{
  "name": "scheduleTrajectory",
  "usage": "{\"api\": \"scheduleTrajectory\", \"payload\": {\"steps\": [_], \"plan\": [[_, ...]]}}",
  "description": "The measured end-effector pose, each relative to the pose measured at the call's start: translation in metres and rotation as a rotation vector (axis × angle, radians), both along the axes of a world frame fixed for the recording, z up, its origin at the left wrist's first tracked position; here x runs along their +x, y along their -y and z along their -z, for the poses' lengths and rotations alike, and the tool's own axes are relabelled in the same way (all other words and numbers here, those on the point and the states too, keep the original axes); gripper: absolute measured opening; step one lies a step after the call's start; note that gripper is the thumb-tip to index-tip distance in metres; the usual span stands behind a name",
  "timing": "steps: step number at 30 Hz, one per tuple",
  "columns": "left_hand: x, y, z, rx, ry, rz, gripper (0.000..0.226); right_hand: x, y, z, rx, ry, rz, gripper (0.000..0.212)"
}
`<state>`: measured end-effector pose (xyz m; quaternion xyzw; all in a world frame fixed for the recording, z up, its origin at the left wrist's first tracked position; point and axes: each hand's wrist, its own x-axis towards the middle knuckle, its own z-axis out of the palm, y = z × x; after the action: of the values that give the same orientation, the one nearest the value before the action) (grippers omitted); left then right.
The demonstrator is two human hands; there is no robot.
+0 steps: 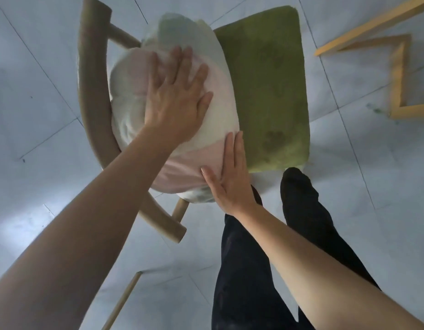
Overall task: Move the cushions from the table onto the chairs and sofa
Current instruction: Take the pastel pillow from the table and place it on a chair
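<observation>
Cushion [218,115]: one, pink-and-white, on chair [89,91], leaning against curved wooden backrest.
Left hand [177,101]: flat on cushion top, fingers spread, pressing, no grasp.
Right hand [230,179]: fingers straight and together, palm against cushion's near edge, no grip.
Edges: cushion's near corner overhangs seat edge; green seat [265,91] shows beyond cushion's right edge.
Around: grey tiled floor [39,103] on all sides of chair; yellow frame [396,75] well apart at upper right; legs [242,282] in black just beside seat front.
Count: one cushion, one chair, two hands.

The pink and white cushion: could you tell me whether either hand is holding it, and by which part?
Nothing is gripped: left hand presses flat on the pink and white cushion, right hand flat against its near edge.
</observation>
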<state>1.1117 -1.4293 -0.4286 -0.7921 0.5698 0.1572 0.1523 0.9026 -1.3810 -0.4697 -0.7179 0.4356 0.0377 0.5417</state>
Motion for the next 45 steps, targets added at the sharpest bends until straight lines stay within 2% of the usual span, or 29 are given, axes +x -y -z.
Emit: {"api": "scheduleTrajectory", "payload": {"steps": [5,8,10,13,16,20,25,28,32,36,40,42,45], "plan": [[0.019,-0.016,-0.011,0.049,0.010,-0.148,0.063,-0.038,-0.020,0.008,0.072,-0.026,-0.125,0.104],[0.009,-0.029,-0.027,0.021,0.039,-0.213,0.062,-0.035,-0.011,0.007,0.158,-0.073,-0.032,0.129],[-0.010,-0.038,-0.036,-0.033,0.058,-0.214,0.062,-0.023,-0.001,0.004,0.159,-0.037,0.041,0.137],[-0.039,-0.056,-0.034,-0.082,0.035,-0.079,0.059,-0.004,0.009,0.005,0.092,0.062,0.052,0.127],[-0.034,-0.081,-0.024,-0.036,0.030,-0.104,0.059,0.000,0.012,0.015,0.011,0.067,-0.078,0.116],[-0.016,-0.103,-0.023,-0.031,0.034,-0.154,0.055,-0.023,0.010,0.026,-0.064,0.039,-0.229,0.128],[-0.033,-0.089,-0.033,-0.091,0.063,-0.193,0.051,-0.027,0.010,0.011,0.319,-0.123,-0.020,0.163],[-0.045,-0.077,-0.027,-0.068,0.030,-0.127,0.058,-0.013,0.004,0.017,0.315,-0.111,-0.065,0.168],[-0.040,-0.076,-0.010,0.016,0.000,-0.156,0.062,-0.013,0.018,0.032,0.272,-0.135,-0.165,0.161],[-0.065,-0.082,-0.034,-0.057,-0.167,-0.296,0.060,-0.030,0.052,0.011,0.261,-0.193,-0.370,0.139],[-0.109,-0.108,-0.100,-0.190,-0.507,-0.705,0.056,-0.063,0.088,-0.060,0.101,-0.253,-0.406,0.088],[-0.127,-0.129,-0.142,-0.291,-0.617,-0.903,0.059,-0.080,0.107,-0.113,0.070,-0.291,-0.364,0.077],[-0.150,-0.162,-0.207,-0.486,-0.658,-1.124,0.065,-0.096,0.129,-0.199,0.024,-0.260,-0.312,0.074]]}}
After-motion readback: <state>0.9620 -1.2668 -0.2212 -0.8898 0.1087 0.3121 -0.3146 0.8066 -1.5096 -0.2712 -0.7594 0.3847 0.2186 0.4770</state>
